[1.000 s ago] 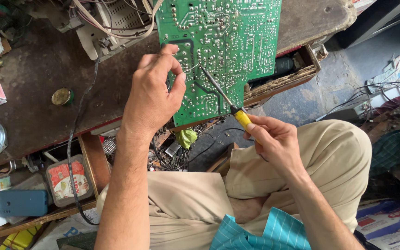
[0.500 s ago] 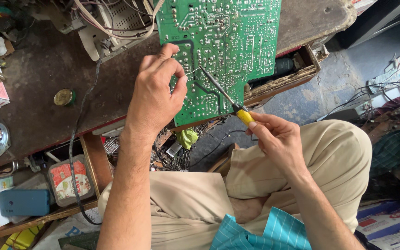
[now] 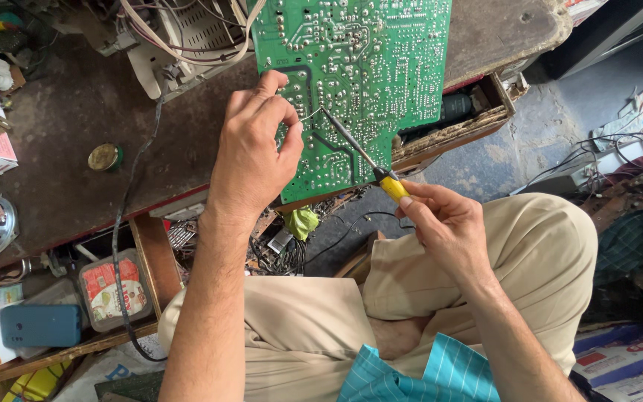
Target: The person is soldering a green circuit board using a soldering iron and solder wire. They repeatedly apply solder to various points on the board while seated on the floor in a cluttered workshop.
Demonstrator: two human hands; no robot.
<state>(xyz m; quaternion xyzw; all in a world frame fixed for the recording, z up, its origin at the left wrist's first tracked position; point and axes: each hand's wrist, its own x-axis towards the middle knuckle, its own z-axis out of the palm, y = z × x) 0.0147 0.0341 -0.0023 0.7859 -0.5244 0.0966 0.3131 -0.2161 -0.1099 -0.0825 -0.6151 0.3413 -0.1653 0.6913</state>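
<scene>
Upper centre, the left hand (image 3: pixel 251 160) pinches thin solder wire (image 3: pixel 308 115) against the stiff, fragile circuit board (image 3: pixel 366 67); the right hand (image 3: pixel 448 223) grips the soldering iron (image 3: pixel 359 152) by its yellow handle.

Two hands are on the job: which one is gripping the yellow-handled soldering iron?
The right hand grips the soldering iron; the left hand only pinches thin solder wire against the green circuit board.

Soldering iron (image 3: pixel 359 152) on green circuit board (image 3: pixel 366 67)

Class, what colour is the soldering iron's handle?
Yellow handle of the soldering iron, clearest in the head view.
</scene>
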